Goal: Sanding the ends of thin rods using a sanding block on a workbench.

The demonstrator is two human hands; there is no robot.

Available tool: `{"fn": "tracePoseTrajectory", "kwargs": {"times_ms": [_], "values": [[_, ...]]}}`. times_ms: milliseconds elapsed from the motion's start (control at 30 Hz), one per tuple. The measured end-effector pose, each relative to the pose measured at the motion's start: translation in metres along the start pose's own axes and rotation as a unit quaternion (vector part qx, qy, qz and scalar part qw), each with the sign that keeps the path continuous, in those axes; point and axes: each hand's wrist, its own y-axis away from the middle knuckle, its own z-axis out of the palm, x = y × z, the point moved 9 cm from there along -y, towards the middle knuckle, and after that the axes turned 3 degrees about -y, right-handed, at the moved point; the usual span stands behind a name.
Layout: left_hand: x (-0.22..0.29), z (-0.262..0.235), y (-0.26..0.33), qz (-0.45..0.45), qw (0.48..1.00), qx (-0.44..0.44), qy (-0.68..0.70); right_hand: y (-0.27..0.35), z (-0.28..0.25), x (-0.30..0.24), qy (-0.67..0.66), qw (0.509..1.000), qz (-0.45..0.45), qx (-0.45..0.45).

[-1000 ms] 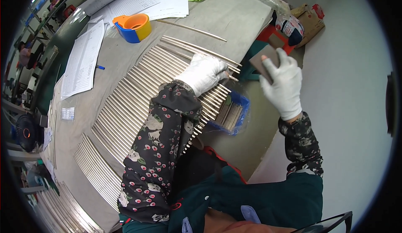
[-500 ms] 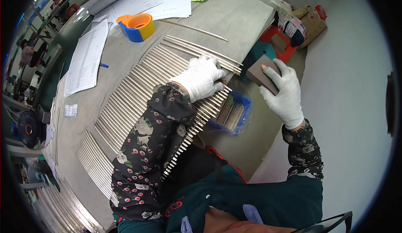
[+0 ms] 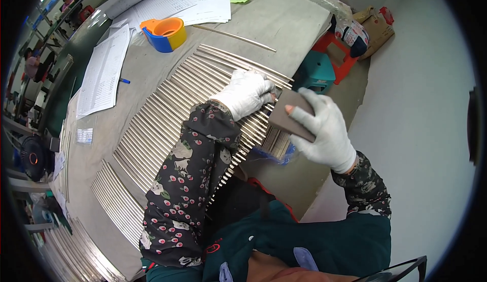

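Observation:
Thin, shiny metal rods (image 3: 167, 102) lie side by side in a wide row on the table, their near ends reaching its edge. My left hand (image 3: 245, 94), in a white glove, rests on the row with its fingers curled around a rod near its right end. Just which rod it grips is partly hidden. In my gloved right hand (image 3: 327, 130) is a brown-grey block (image 3: 291, 113), like a sanding block, gripped between thumb and fingers. The block is right beside the rod ends, close to my left fingertips; whether it touches a rod I cannot tell.
An orange, yellow and blue tape dispenser (image 3: 167, 33), printed papers (image 3: 104, 71) and a blue pen (image 3: 125, 80) lie beyond the rods. Below the table edge, a blue bin (image 3: 290, 156) holds more rods. Teal (image 3: 315, 71) and red (image 3: 347, 61) stools stand at the right.
My right hand has moved left and slightly down with the block, from off to the side to the rod ends. My left hand has barely shifted.

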Motion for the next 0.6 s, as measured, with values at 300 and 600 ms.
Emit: {"fn": "tracePoseTrajectory", "kwargs": {"times_ms": [300, 600], "values": [[-0.002, -0.001, -0.003, -0.034, 0.999, -0.019, 0.021, -0.008, 0.005, -0.006, 0.013, 0.999, -0.037, -0.025], [-0.002, -0.002, -0.005, -0.047, 0.998, -0.021, 0.028, -0.012, 0.002, 0.002, 0.078, 0.997, -0.023, -0.02]]}}
